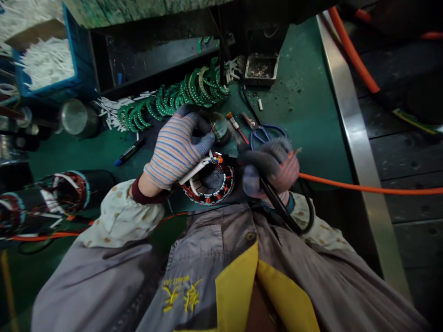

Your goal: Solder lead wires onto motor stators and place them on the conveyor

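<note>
My left hand point(180, 145), in a striped glove with dark fingertips, is closed in a pinch above a motor stator point(226, 186). A thin reddish wire end shows at its fingertips. The stator has copper windings round its ring, and white sleeving point(195, 171) with coloured wires lies across its top. My right hand point(272, 166), gloved too and slightly blurred, is closed round the dark handle of a soldering iron point(240, 140). The iron points up and left, near a small round tin point(221, 131) beyond the stator. Its black cable point(282, 203) loops below the hand.
Green curved circuit boards point(173, 99) lie in a row behind. Blue-handled pliers point(259, 131), a brush point(233, 122) and a metal tray point(261, 69) are at the right. A marker point(128, 152), more stators point(74, 191) and a blue bin point(78, 50) are leftward. An orange hose point(374, 189) crosses the metal edge.
</note>
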The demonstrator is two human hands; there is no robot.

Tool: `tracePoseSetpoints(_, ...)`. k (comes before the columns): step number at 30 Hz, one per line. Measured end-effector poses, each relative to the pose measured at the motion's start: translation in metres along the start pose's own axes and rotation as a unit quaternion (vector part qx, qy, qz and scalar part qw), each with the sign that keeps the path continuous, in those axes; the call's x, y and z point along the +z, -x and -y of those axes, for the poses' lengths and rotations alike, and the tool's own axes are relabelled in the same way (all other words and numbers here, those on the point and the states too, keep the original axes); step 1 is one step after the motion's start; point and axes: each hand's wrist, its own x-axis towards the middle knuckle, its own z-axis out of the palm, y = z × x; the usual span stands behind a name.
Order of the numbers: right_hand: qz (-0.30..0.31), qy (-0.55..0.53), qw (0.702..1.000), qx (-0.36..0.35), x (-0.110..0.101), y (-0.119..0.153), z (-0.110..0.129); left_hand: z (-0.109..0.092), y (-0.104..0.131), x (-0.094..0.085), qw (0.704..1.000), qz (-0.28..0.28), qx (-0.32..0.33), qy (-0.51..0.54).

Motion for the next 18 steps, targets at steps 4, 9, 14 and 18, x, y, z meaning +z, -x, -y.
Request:
tracePoseSetpoints(4, -0.039, -0.045, 0.994, -0.094, -0.012, 0.015, 0.0, 0.002, -0.007, -0.006, 0.999, 0.034, -0.002, 0.004)
tracePoseSetpoints(9, -0.012, -0.071, 0.993, -0.093, -0.014, 0.01, -0.001, -0.001, -0.012, -0.015, 0.997, 0.071, -0.004, -0.033)
tracePoseSetpoints(14, -0.041, -0.097, 0.99, -0.096, -0.013, 0.004, 0.0, -0.002, -0.016, -0.018, 0.991, 0.099, 0.011, -0.09)
tracePoseSetpoints(18, -0.054, -0.096, 0.99, -0.087, -0.014, 0.002, 0.004, 0.002, -0.017, -0.015, 0.994, 0.076, 0.021, -0.071)
